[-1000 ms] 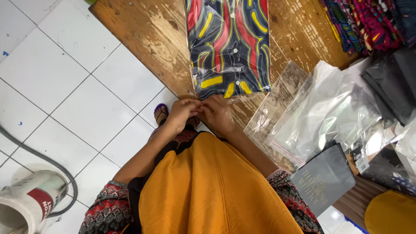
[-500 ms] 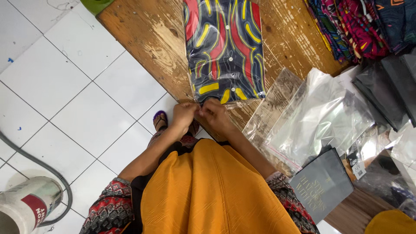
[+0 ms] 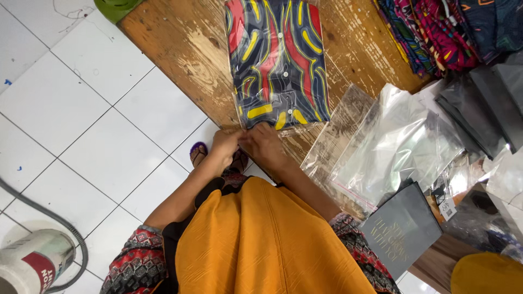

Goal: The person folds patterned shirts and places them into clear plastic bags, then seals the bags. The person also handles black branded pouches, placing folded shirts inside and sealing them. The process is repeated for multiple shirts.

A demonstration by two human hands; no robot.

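A folded shirt (image 3: 278, 60) with a dark blue, red and yellow pattern lies in a clear plastic bag on the wooden table (image 3: 180, 49). My left hand (image 3: 224, 144) and my right hand (image 3: 265, 144) are side by side at the bag's near end, at the table's edge. Their fingers pinch the plastic flap just below the shirt's hem. The fingertips are partly hidden under the hands.
A pile of empty clear bags (image 3: 397, 147) lies to the right, with a dark grey card (image 3: 403, 228) near it. Folded patterned fabrics (image 3: 436, 27) and dark packets (image 3: 490, 109) sit at the far right. A white canister with a hose (image 3: 32, 261) stands on the tiled floor.
Both hands have stayed together at the bag's near end, working the flap. The view has drifted slightly; the bagged shirt has not moved on the table.
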